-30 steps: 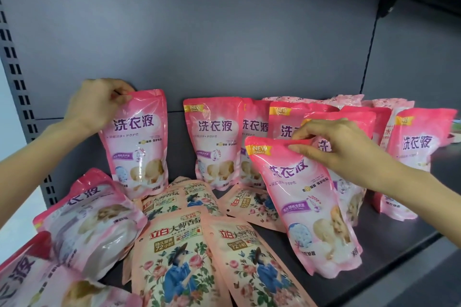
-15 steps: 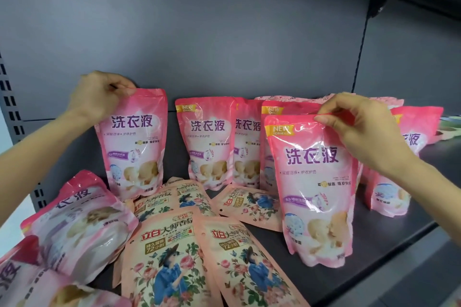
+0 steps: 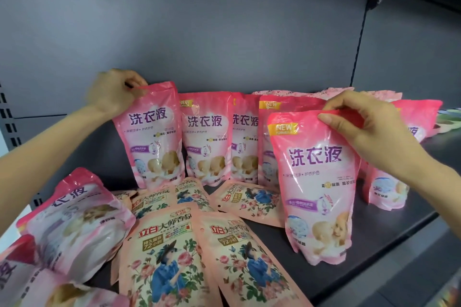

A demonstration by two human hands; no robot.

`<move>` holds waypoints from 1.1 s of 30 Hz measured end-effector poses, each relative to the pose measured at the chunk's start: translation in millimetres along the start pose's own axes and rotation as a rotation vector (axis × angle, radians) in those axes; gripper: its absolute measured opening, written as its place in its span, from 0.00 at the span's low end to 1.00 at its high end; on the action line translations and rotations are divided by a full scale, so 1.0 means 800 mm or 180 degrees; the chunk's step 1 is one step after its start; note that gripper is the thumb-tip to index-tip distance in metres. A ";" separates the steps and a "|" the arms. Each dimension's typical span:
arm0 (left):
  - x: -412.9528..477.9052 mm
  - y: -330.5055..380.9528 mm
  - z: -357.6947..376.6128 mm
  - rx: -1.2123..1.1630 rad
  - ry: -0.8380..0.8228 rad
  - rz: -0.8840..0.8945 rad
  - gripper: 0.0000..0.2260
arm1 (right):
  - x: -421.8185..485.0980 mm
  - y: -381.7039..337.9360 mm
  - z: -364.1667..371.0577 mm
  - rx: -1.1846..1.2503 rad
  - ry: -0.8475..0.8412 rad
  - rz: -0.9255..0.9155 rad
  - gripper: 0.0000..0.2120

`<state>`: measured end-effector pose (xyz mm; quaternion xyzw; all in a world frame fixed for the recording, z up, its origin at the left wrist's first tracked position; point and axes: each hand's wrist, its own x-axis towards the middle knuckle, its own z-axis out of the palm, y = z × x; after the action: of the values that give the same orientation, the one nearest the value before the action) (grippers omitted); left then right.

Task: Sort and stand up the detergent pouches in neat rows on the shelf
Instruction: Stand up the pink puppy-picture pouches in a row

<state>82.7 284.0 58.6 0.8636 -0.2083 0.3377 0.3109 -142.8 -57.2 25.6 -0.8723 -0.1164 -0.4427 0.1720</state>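
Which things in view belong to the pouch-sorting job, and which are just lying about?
In the job: left hand and right hand, each pinching a pink pouch top: back pouch, front pouch; standing row; fallen pink pouches; flat floral pouches; shelf.
Lying about: blurred greenish items far right, unidentifiable.

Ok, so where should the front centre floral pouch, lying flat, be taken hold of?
Pinch the floral pouch by its flat top seal, the far end, coming from above. It lies face up, and a neighbouring floral pouch lies close along its right side.
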 end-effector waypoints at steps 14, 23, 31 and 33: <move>-0.032 0.000 0.001 0.0702 -0.0072 0.0465 0.17 | -0.006 0.000 -0.002 0.0289 0.0323 0.0226 0.07; -0.035 0.006 0.002 0.0747 -0.0041 0.0480 0.17 | -0.034 0.052 -0.032 0.0473 0.0775 0.0617 0.21; -0.039 0.009 0.004 0.0794 -0.0054 0.0435 0.17 | -0.043 0.051 -0.015 0.0418 0.0754 0.0630 0.11; -0.040 0.009 0.003 0.0790 -0.0037 0.0437 0.17 | -0.039 0.051 -0.009 0.0343 0.0877 0.0643 0.13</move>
<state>57.8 282.0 36.9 0.8811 -0.2252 0.3764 0.1767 -152.0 -98.9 -3.6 -0.8001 -0.0271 -0.5317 0.2764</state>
